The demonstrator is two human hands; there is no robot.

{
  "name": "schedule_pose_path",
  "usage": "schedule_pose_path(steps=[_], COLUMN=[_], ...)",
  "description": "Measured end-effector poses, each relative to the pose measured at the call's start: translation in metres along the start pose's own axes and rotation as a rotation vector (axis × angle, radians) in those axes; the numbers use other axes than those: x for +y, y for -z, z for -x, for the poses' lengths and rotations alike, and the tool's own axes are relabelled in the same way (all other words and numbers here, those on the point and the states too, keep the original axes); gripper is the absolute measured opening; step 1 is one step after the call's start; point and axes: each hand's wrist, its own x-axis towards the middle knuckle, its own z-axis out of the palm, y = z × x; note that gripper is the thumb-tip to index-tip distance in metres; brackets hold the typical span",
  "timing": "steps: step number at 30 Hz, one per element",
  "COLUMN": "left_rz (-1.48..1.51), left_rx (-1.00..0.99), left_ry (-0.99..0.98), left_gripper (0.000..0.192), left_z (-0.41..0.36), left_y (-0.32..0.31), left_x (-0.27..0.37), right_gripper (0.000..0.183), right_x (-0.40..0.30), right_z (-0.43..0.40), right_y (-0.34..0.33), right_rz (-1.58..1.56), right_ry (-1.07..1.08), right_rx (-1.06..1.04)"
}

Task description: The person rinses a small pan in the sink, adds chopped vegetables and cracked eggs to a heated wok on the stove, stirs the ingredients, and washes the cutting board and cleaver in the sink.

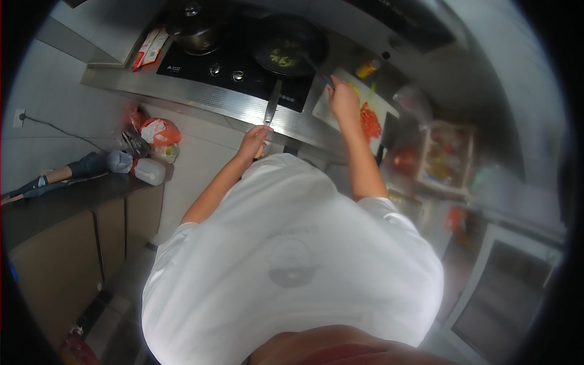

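My left hand (252,143) grips the end of the long handle (273,102) of a dark wok (312,39). The wok sits on the right side of a black glass hob (191,75). Chopped yellow-green food (285,54) lies in its bottom. With my right hand (344,98) I hold a dark turner (319,71), whose far end reaches into the wok beside the food; its blade is hard to make out. Under my right forearm is a white cutting board (323,108). Chopped red pieces (370,122) lie on it, with some yellow bits near my hand.
A lidded pot (196,39) stands on the hob's left, beside food packets (153,48). A yellow-labelled jar (367,68) stands behind the board. Further right is a blurred basket (447,155) of items. Plastic bags (157,132) and a white jug (149,171) occupy the left counter.
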Motion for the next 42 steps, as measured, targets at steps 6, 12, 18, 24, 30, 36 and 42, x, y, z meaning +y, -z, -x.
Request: schedule_pose_path(steps=[6,12,18,24,30,36,42], left_rz=[0.032,0.017,0.018,0.019,-0.018,-0.024,-0.011], left_rx=[0.003,0.005,0.021,0.005,0.015,-0.027,-0.054], left_ry=[0.023,0.025,0.019,0.011,0.014,0.009,0.019], left_gripper=[0.022,0.023,0.022,0.022,0.024,0.021,0.021], left_z=[0.0,0.0,0.003,0.0,-0.004,-0.007,-0.007], left_y=[-0.001,-0.003,-0.003,-0.002,0.001,0.001,0.002], left_x=[0.005,0.006,0.005,0.006,0.0,0.004,0.007], right_gripper=[0.034,0.035,0.034,0.034,0.034,0.033,0.033], right_x=[-0.006,-0.022,-0.034,-0.025,-0.007,0.006,0.005], right_z=[-0.008,-0.042,-0.072,-0.06,-0.015,-0.004,0.002], right_y=[0.009,-0.041,-0.063,-0.056,-0.006,0.002,-0.001], right_rz=[0.065,-0.042,-0.064,-0.029,-0.121,-0.208,-0.18], right_ry=[0.045,-0.06,-0.075,0.011,-0.112,-0.159,-0.174], right_rx=[-0.102,0.011,0.063,-0.048,-0.095,0.022,0.01])
